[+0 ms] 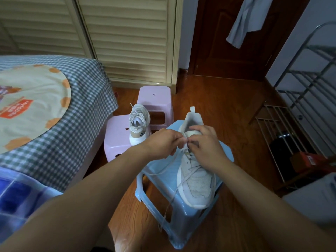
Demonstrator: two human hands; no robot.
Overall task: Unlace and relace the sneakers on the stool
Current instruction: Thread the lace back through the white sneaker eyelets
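Polished reddish wooden floor point(227, 113) fills the middle of the head view, with cream louvred wardrobe doors point(127, 37) along the top, a dark brown wooden door point(227, 42) at upper right, a bed with a grey-and-white checked cover point(76, 110) at left and a metal wire rack point(305, 99) at right.

Right of centre, a white mesh-toed sneaker point(196, 180) lies on a light blue plastic stool point(181, 219), toe toward the bottom of the frame and heel tab toward the top. Its pale flat lace point(174, 190) crosses the lower eyelets; loose lengths trail off to the left over the stool's seat and hang past its front edge. A second white sneaker with a tan heel panel point(138, 126) stands on a pink plastic stool point(116, 139) left of centre, laced, its heel facing the camera.

Both hands meet over the upper eyelets of the nearer sneaker. The left hand point(160, 142) has its fingers curled, pinching the lace at the fingertips. The right hand point(205, 144) is likewise curled, fingertips pinching the lace just beside the left hand's, palm resting over the tongue.

Counted: two sneakers, two hands, three stools, the third being another pink plastic stool point(155, 99) behind the first.
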